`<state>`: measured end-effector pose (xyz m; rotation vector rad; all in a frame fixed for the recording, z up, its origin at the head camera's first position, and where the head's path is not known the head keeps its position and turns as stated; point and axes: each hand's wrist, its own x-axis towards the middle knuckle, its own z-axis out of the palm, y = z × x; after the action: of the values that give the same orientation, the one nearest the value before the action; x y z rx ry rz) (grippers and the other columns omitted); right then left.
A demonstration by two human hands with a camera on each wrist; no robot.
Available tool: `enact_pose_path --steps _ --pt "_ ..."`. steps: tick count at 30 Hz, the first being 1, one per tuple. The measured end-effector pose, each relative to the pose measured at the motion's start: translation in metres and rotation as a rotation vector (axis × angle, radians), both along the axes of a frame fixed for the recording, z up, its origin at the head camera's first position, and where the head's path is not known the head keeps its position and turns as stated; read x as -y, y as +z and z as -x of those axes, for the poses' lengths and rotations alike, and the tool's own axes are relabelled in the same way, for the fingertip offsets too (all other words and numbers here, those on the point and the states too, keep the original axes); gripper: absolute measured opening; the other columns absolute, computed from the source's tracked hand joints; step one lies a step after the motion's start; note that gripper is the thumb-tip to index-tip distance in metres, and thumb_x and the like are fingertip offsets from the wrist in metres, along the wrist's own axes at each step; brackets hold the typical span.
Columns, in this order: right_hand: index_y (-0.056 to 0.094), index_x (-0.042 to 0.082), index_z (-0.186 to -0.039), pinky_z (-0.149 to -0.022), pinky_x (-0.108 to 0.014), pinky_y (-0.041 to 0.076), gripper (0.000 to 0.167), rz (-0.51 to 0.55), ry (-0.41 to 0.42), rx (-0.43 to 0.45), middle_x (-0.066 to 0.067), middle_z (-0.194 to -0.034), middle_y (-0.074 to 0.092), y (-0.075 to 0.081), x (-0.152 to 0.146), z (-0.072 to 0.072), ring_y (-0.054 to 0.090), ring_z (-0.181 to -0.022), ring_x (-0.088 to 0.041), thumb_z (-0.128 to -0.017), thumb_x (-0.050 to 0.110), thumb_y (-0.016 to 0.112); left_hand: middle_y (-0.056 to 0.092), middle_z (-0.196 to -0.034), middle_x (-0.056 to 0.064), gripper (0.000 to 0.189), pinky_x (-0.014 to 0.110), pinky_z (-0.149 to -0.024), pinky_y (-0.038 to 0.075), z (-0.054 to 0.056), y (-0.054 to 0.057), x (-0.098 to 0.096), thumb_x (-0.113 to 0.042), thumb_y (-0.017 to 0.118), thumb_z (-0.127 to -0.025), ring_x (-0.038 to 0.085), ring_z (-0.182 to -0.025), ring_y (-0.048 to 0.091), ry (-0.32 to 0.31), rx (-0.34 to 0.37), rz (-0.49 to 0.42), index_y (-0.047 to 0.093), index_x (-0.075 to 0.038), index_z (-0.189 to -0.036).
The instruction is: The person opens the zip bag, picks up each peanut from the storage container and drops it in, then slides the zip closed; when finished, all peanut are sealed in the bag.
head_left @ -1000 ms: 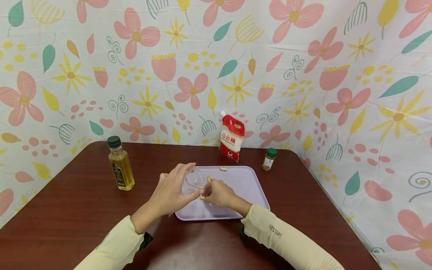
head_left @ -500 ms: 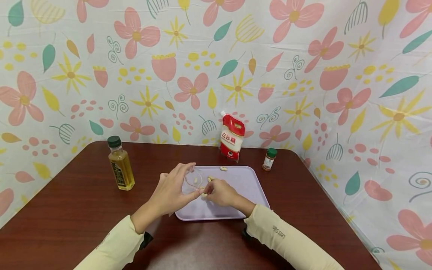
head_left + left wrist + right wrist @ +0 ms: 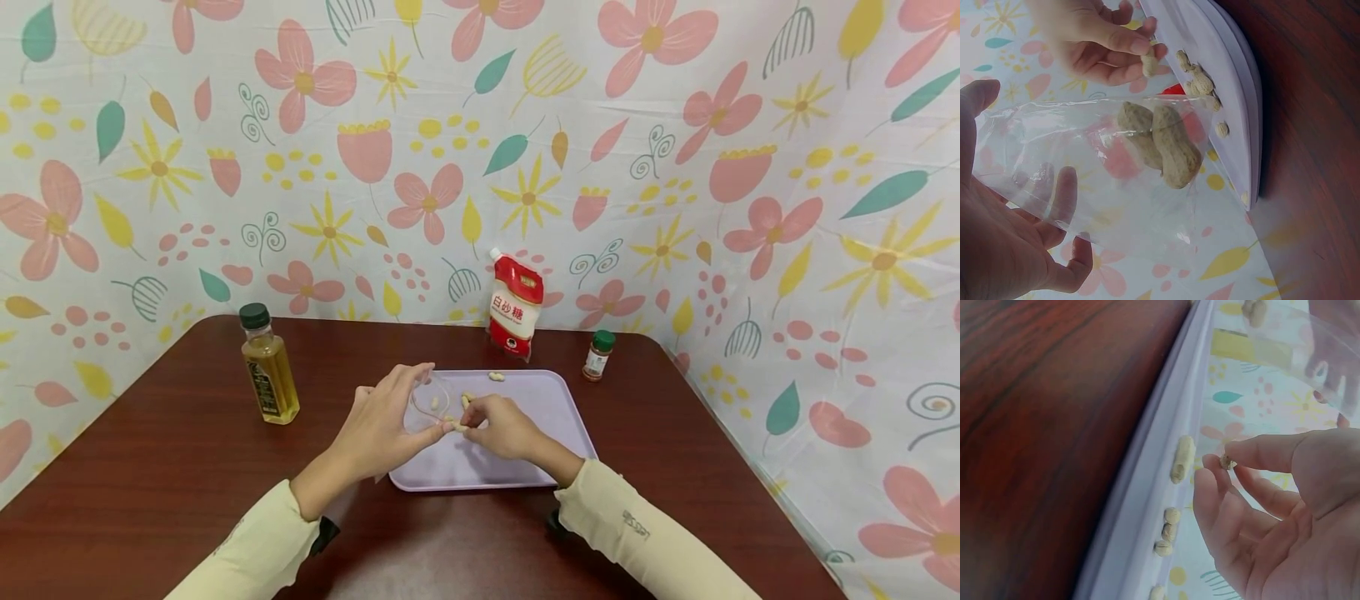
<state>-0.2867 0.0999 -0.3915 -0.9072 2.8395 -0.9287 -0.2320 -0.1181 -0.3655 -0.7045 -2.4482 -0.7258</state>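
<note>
Left wrist view: peanut point(image 3: 1149, 64) pinched in right hand point(image 3: 1099, 47) above tray point(image 3: 1240, 106); clear bag point(image 3: 1100, 203), two peanuts point(image 3: 1177, 149) inside, held by left hand point(image 3: 1013, 240), fingers spread. Bagging step, presumably; peanut should be brought to bag mouth.

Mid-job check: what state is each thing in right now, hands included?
Clear plastic container: held up, two peanuts visible inside.
Left hand: gripping the container.
Right hand: pinching one peanut outside the container.
Tray: flat on the table, several peanuts on it.
Bottle of yellow liquid: upright, capped, partly filled.
Sugar pouch: tilted, spout capped.
Green-lidded jar: lid on, fill level unclear.
</note>
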Motion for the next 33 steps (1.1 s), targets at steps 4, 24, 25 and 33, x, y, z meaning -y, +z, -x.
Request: enact_pose_path --steps 4,24,25,33 --pt "0.072 0.009 -0.089 -0.069 -0.03 0.049 0.005 0.042 -0.012 -0.014 0.004 -0.08 0.068 0.005 -0.004 -0.004 0.061 -0.078 -0.01 -0.085 0.007 0.075 0.059 -0.119 0.001 0.075 0.044 -0.077 0.036 -0.001 0.001 -0.001 -0.046 0.077 -0.082 0.015 -0.105 0.058 -0.005 0.0 0.002 0.048 -0.011 -0.141" --pt "0.075 0.008 -0.091 -0.049 -0.025 0.046 0.008 0.333 -0.087 -0.066 -0.003 -0.092 0.071 0.037 -0.015 -0.025 0.057 -0.053 -0.011 -0.083 0.005 0.076 0.059 -0.119 0.001 0.076 0.042 -0.075 0.036 -0.001 0.001 -0.004 -0.051 0.074 -0.082 0.014 -0.104 0.059 -0.007 -0.006 0.008 0.047 -0.013 -0.142" --pt "0.076 0.008 -0.091 -0.048 -0.025 0.045 0.009 0.356 -0.093 -0.069 -0.004 -0.092 0.072 0.039 -0.015 -0.026 0.057 -0.052 -0.013 -0.083 0.004 0.076 0.059 -0.119 0.001 0.076 0.041 -0.075 0.036 -0.001 0.001 -0.004 -0.052 0.074 -0.082 0.013 -0.104 0.059 -0.007 -0.007 0.009 0.047 -0.013 -0.142" --pt "0.075 0.001 -0.095 -0.045 -0.022 0.038 0.012 0.473 -0.104 -0.055 -0.011 -0.088 0.073 0.057 -0.007 -0.038 0.057 -0.05 -0.018 -0.083 0.0 0.076 0.059 -0.119 0.001 0.076 0.042 -0.075 0.036 -0.002 0.0 -0.004 -0.052 0.074 -0.082 0.013 -0.103 0.059 -0.005 -0.006 0.004 0.048 -0.012 -0.141"
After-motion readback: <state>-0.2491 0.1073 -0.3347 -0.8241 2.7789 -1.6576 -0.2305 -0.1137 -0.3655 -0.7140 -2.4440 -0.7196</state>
